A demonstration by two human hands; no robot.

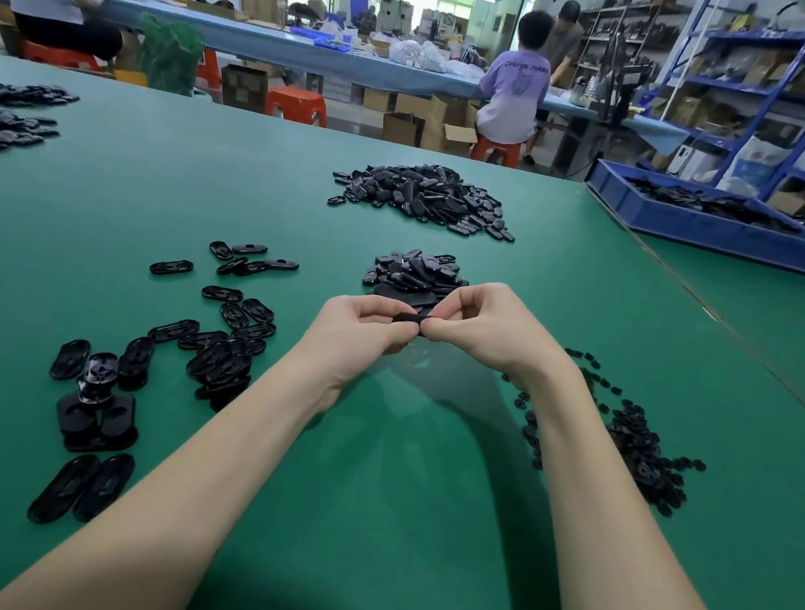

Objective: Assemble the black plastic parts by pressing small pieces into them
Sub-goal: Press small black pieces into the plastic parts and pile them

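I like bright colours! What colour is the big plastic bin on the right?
The big plastic bin is blue, seen best in the head view.

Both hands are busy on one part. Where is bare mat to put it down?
Bare green mat lies between the forearms, below both hands. More lies between the scattered oval parts and the far pile. Crowded: the near pile behind the hands, and the small pieces along the right forearm.

Bright, even overhead light fills the room. The green bench (372, 475) shows soft sheen and faint arm shadows beneath the forearms. Wide-angle distortion bends the edges; the blue shelving (771, 90) leans. Background slightly soft.
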